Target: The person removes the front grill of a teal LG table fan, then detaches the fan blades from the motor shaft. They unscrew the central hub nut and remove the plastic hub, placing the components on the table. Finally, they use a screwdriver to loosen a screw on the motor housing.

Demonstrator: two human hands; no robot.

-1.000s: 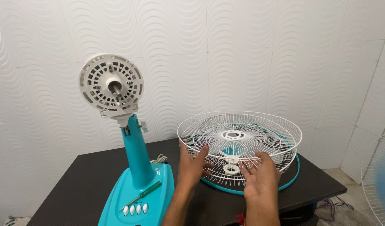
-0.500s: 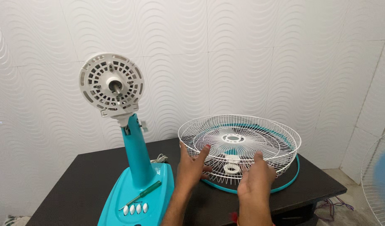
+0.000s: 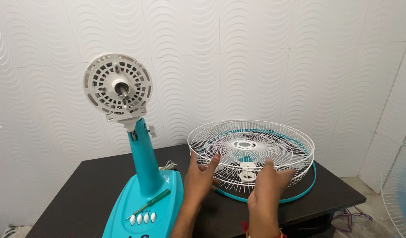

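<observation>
A round white wire fan guard [image 3: 282,143] lies on top of a second guard with a teal rim [image 3: 300,192] on the black table [image 3: 88,189]. My left hand [image 3: 201,174] grips the upper guard's near left rim, fingers curled over the wires. At the near front rim my right hand [image 3: 268,185] holds the same guard. A small white ring [image 3: 247,176] shows through the wires between my hands. To the left stands the teal fan base and stem [image 3: 144,163], topped by a white motor housing [image 3: 117,86] with a bare shaft.
A green-handled screwdriver [image 3: 152,202] rests on the teal base above several white buttons [image 3: 143,218]. A white cord [image 3: 169,166] lies behind the base. Another fan's guard [image 3: 399,189] shows at the right edge. The wavy white wall stands close behind the table.
The upper wire guard has come down slightly toward the lower one. My right hand has moved a little left and closed onto the front rim.
</observation>
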